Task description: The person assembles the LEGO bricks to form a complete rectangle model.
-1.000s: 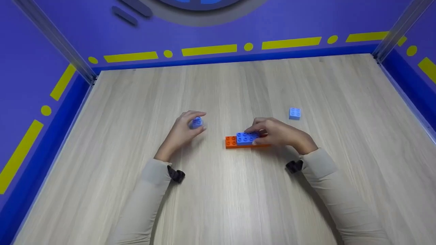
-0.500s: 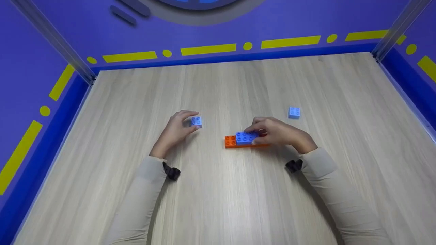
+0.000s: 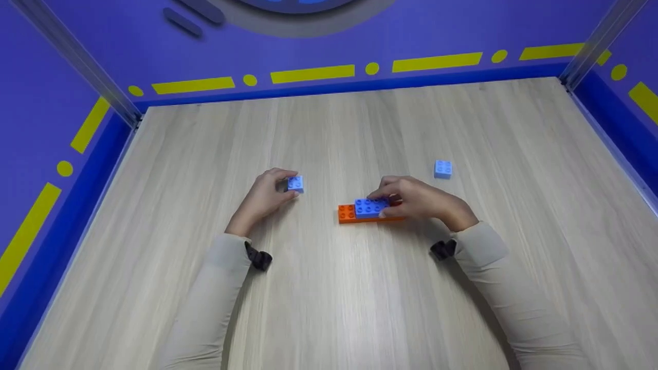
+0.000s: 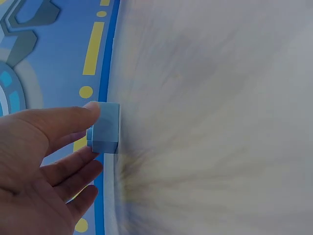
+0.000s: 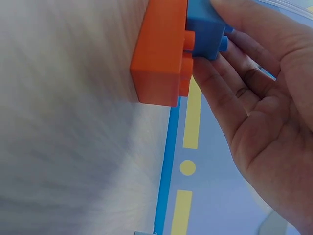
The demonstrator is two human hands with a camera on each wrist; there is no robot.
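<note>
In the head view my left hand pinches a small light blue toy brick between thumb and fingertips, studs up. The left wrist view shows the thumb on one side of this brick and a finger on the opposite side, the other fingers loosely spread. To the right, a long orange brick lies on the table with a blue brick on top, leaving orange studs bare at the left end. My right hand grips the blue brick between thumb and fingers and hides the right end of both bricks.
Another small light blue brick sits on the wooden table, behind my right hand. Purple-blue panels with yellow marks close off the back and both sides. Each wrist carries a black camera mount.
My left fingers have closed in on the small light blue brick, the hand shifting slightly left, and its studs now show clearly. The right hand stays on the blue brick.
</note>
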